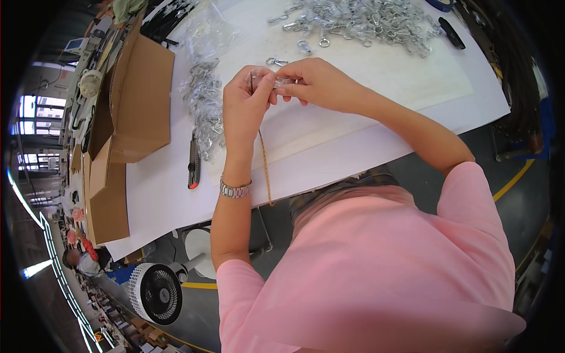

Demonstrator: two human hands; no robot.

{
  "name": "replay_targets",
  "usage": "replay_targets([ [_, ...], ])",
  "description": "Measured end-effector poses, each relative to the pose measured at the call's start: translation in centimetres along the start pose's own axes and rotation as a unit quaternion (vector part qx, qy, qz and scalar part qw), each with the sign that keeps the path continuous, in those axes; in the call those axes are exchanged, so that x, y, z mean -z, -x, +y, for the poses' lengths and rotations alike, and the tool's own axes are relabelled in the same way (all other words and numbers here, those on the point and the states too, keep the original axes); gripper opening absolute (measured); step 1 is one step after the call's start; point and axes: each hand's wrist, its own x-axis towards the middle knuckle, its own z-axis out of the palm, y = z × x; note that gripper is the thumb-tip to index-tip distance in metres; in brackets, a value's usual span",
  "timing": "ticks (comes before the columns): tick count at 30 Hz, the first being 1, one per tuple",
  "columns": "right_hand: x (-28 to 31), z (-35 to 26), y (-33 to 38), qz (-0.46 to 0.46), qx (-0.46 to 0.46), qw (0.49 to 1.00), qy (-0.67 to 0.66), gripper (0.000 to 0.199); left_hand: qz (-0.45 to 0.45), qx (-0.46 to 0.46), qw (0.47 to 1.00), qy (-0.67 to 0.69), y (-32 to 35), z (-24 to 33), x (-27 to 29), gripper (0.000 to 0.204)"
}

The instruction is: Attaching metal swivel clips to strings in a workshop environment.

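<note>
Hands pinch 1 small clear bag (276, 80): left hand (244, 106) and right hand (318, 82) both closed on it, steadying it; loose clips (359, 20) heaped at 12 o'clock.

Two brown cardboard boxes (138, 97) noted at the desk's (329, 147) left edge, flaps open, one behind the other; nearer box (106, 197) overhanging the near-left corner. Clear plastic bags of metal clips (203, 100) lying just right of the boxes. Small clear bag (268, 79) pinched between both hands. No labels, signs or screens legible.
</note>
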Motion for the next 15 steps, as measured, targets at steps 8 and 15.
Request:
replay_targets([
  [8, 0.3, -0.6, 0.1, 0.054, 0.042, 0.997, 0.026, 0.023, 0.082, 0.031, 0.981, 0.175, -0.8, -0.6, 2.2, 0.018],
  [15, 1.4, 0.4, -0.2, 0.001, -0.022, 0.999, -0.045, 0.025, -0.175, 0.008, 0.984, 0.031, -0.9, 0.1, 3.2, 0.038],
])
